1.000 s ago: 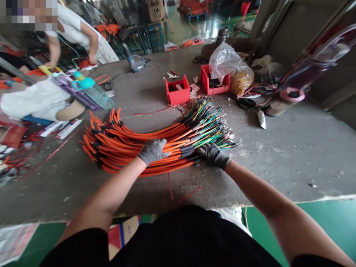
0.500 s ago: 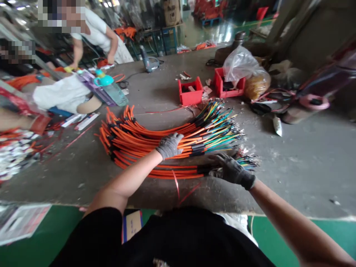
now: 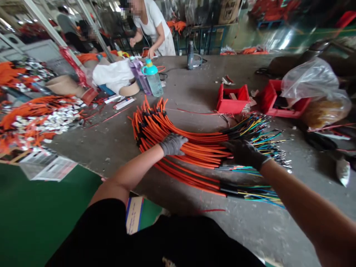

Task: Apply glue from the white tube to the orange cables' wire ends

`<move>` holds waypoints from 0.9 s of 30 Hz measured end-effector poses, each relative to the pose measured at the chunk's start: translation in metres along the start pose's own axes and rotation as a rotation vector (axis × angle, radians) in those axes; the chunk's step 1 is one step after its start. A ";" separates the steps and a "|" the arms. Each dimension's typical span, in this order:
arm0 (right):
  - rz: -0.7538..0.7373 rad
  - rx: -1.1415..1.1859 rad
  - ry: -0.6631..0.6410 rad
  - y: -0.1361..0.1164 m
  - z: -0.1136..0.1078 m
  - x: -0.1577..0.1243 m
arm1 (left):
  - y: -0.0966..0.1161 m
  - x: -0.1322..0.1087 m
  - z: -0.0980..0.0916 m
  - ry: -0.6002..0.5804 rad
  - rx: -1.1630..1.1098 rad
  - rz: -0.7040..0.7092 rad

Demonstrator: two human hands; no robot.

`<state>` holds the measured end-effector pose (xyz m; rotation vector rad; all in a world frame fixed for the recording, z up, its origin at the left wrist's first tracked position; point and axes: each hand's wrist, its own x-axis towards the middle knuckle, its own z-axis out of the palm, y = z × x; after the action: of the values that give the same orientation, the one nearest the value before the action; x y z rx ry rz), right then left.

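Wires [image 3: 200,142] arc rightward under both hands [image 3: 172,144] [image 3: 244,154], ends blurred.

Bright light, floor glare [image 3: 286,40] (distant), warped edges

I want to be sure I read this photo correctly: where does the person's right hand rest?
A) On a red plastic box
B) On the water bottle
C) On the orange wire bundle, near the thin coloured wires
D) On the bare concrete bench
C. The right hand, in a dark glove, lies on the orange wire bundle, beside the thin coloured wires.
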<state>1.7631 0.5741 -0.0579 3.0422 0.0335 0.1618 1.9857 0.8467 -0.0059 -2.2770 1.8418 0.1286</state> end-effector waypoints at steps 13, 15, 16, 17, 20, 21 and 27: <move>0.152 -0.075 -0.153 -0.006 -0.031 -0.055 | -0.037 -0.017 0.010 -0.009 0.064 0.082; 0.164 -0.026 -0.127 -0.007 -0.043 -0.060 | -0.045 -0.024 0.007 -0.008 0.050 0.106; 0.176 -0.008 -0.099 -0.005 -0.050 -0.060 | -0.050 -0.027 0.005 0.007 0.048 0.103; 0.188 -0.002 -0.062 -0.002 -0.057 -0.060 | -0.055 -0.028 0.005 0.033 0.050 0.088; 0.170 -0.013 0.066 0.003 -0.065 -0.059 | -0.067 -0.028 0.010 0.092 0.060 0.054; 0.138 0.002 0.095 0.002 -0.061 -0.058 | -0.070 -0.026 0.014 0.087 0.056 0.059; 0.080 0.058 0.047 -0.019 -0.007 -0.050 | -0.080 -0.007 0.028 -0.010 0.064 0.092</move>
<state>1.7121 0.5919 -0.0580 3.0987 -0.0822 0.2430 2.0640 0.8750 -0.0235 -2.1462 1.9175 0.0935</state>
